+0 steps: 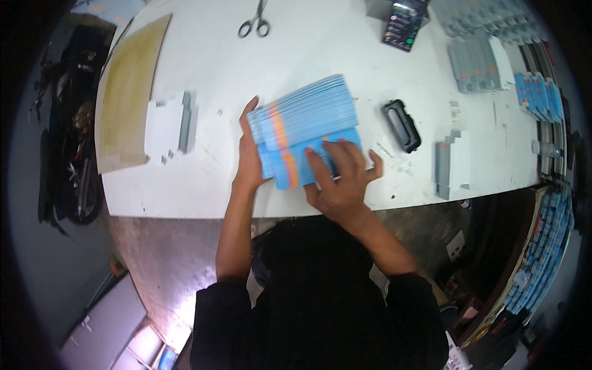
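A thick stack of flat, folded blue cartons (311,111) with an orange stripe is tilted above the white table (203,197), fanned so its many edges show. My left hand (248,157) grips the stack's left end, one finger reaching up along its side; the other fingers are partly hidden behind it. Over the near blue face, my right hand (342,179) lies with fingers spread and bent, fingertips touching the front carton. Slight blur covers the right fingers.
Black scissors (254,26) and a dark phone-like device (405,24) lie far back. Right of the stack is a black oblong holder (402,126). Grey-white cartons (168,126) lie left by a yellowish board (132,92); more cartons (478,65) crowd the right edge.
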The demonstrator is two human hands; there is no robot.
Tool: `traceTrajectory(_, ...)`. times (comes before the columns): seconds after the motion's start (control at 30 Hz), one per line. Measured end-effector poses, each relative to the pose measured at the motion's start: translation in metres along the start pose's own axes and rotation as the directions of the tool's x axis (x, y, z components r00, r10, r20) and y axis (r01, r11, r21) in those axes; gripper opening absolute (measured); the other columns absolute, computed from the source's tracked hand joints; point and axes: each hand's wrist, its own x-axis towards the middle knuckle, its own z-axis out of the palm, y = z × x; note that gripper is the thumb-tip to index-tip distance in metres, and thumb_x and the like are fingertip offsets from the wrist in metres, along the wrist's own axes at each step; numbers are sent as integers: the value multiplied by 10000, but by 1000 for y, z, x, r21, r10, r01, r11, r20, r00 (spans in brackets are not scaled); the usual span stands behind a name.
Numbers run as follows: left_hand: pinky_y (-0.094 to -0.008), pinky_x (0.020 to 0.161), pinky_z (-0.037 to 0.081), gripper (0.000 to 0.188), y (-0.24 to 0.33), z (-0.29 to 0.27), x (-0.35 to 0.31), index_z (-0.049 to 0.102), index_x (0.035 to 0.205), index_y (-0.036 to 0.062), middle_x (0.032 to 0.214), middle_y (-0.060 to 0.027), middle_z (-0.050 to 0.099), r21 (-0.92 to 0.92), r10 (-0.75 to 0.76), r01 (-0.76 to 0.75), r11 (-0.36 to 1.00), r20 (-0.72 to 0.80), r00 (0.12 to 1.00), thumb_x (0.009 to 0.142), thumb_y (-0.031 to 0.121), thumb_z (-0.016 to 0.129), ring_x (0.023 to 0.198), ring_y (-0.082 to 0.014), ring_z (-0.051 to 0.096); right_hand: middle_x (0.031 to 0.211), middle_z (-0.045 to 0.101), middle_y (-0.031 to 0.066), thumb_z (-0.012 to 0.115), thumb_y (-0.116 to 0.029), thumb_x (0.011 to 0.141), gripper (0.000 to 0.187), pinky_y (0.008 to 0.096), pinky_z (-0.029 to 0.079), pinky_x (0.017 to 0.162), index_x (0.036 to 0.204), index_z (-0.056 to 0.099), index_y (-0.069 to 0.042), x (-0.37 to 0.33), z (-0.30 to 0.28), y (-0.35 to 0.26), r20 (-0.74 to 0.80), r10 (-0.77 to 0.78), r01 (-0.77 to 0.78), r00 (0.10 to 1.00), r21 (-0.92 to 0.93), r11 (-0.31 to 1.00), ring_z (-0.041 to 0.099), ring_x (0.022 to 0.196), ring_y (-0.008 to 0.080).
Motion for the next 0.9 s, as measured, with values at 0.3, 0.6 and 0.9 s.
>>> traceTrajectory(0.3,-391,1049,523,893,-15,-8,1,83,1631,102,1410,-195,554,420,253,-283,862,126,959,984,183,693,1235,-259,613,1296,598,129,638,-172,871,357,598,331,1020,1223,647,-116,19,-7,8,130,-49,46,990,29,999,534,1247,276)
traceTrajectory(0.6,-406,1123,448,927,-18,-12,6,95,1633,94,1471,-166,490,258,207,-222,940,83,975,956,171,723,1320,-248,533,1257,606,173,593,-182,911,391,570,416,1050,1244,635,19,37,-23,16,229,-176,170,957,44,984,530,1244,324)
traceTrajectory(0.9,-409,1134,410,848,-22,-12,5,168,1585,5,1469,-180,437,545,367,-406,734,185,912,944,51,721,1341,-285,485,1230,655,146,683,-63,807,470,503,444,1032,1266,633,24,22,-116,56,173,14,-48,985,193,980,588,1165,329)
